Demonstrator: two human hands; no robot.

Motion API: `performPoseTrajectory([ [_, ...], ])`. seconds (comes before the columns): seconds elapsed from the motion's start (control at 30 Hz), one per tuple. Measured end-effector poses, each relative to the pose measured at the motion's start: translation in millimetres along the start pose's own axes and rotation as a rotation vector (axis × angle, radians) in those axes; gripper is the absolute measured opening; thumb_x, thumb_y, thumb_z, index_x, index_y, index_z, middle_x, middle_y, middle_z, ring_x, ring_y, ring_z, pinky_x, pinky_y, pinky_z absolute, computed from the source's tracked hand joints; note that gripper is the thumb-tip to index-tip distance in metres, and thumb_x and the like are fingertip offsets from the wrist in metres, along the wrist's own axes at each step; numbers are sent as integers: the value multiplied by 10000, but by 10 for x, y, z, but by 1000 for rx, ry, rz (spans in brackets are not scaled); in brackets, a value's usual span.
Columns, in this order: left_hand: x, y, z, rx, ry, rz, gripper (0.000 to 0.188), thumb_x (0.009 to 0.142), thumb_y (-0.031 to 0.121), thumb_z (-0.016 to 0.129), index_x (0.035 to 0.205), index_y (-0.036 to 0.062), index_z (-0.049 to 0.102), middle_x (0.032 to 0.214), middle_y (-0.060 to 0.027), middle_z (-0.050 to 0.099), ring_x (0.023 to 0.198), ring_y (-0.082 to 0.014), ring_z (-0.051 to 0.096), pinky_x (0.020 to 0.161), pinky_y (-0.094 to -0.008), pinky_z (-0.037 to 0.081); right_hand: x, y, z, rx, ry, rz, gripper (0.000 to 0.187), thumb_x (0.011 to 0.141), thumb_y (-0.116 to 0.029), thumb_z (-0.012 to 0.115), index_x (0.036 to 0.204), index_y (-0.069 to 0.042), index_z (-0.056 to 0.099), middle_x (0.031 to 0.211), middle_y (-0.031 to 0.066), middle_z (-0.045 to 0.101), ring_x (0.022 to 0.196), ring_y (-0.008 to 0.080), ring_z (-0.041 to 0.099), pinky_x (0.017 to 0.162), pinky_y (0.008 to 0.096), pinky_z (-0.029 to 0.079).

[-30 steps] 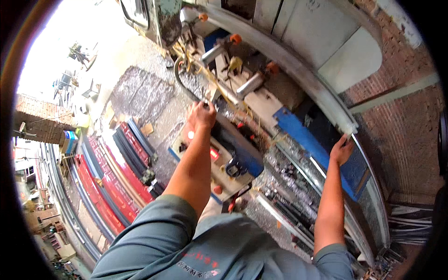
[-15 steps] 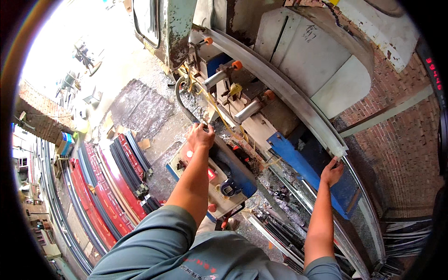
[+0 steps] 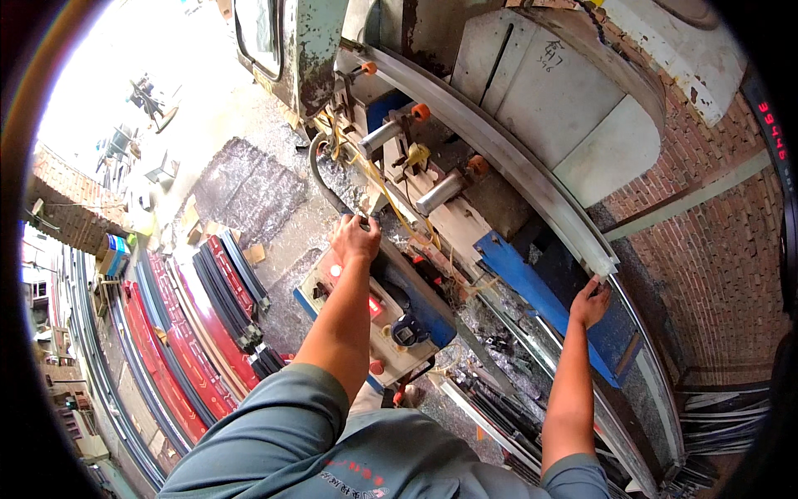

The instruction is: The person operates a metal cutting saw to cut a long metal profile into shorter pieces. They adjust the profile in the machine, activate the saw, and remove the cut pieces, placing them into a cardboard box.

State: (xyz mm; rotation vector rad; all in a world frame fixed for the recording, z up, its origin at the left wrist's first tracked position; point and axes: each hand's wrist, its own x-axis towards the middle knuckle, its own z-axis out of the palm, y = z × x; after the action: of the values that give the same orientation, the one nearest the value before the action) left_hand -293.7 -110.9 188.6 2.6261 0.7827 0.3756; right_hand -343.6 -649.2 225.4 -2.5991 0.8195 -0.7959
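My left hand (image 3: 356, 241) is closed at the near end of a dark, hose-like tube (image 3: 326, 185). The fingers cover what they grip there, so its exact kind is hidden. Off to the right, my right hand (image 3: 589, 304) is closed on the near end of a long silver metal profile (image 3: 507, 150). That profile runs away up and left along the machine bed. Beside it, silver clamp cylinders (image 3: 442, 194) with orange ends point toward the profile, apparently not touching it.
A control box (image 3: 391, 333) with buttons and a dark round gauge sits below my left forearm. A blue sloped plate (image 3: 532, 291) lies left of the profile. Red and dark profiles (image 3: 179, 349) are stacked at left. Metal shavings litter the floor. A brick wall (image 3: 706, 274) stands at right.
The view has shifted very slightly. Both hands keep their hold in nearly the same places, and the profile and clamps look unmoved.
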Motion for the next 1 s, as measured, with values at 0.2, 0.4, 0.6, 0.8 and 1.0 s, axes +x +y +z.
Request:
performPoseTrajectory([
  [0.2, -1, 0, -19, -3, -15, -4, 359, 865, 445, 593, 921, 128, 752, 1038, -59, 674, 1069, -254, 604, 963, -410, 412, -11, -31, -2, -3, 13, 3, 748, 1010, -612, 402, 1357, 38, 530, 1279, 218, 598, 1188, 388, 556, 983, 497, 451],
  [0.4, -8, 45, -54, -21, -20, 7, 364, 866, 444, 593, 925, 122, 751, 1048, -60, 675, 1075, -253, 604, 964, -406, 413, 15, 81, 85, -26, 142, -72, 728, 1008, -590, 432, 1293, 67, 565, 1189, 232, 637, 1147, 401, 576, 971, 484, 445],
  [0.6, -1, 9, -21, 2, -18, 5, 371, 870, 447, 587, 941, 122, 750, 1048, -60, 670, 1087, -248, 601, 974, -403, 410, 12, 51, 95, -21, 120, -72, 706, 1011, -588, 424, 1218, 60, 613, 1155, 231, 642, 1116, 404, 579, 961, 491, 442],
  [0.8, -3, 24, -50, -2, -51, -5, 375, 871, 449, 583, 954, 125, 752, 1063, -60, 669, 1094, -244, 594, 975, -403, 410, 7, 9, 17, -26, -36, 4, 775, 1006, -655, 355, 1242, 38, 608, 1304, 270, 563, 1250, 426, 508, 1033, 549, 418],
  [1.0, -11, 55, -7, -5, -18, 11, 372, 867, 450, 588, 940, 128, 760, 1052, -68, 673, 1088, -255, 594, 972, -410, 410, 42, 156, 88, -78, -42, 43, 838, 1001, -671, 330, 1335, 62, 562, 1424, 282, 496, 1353, 418, 447, 1110, 533, 382],
])
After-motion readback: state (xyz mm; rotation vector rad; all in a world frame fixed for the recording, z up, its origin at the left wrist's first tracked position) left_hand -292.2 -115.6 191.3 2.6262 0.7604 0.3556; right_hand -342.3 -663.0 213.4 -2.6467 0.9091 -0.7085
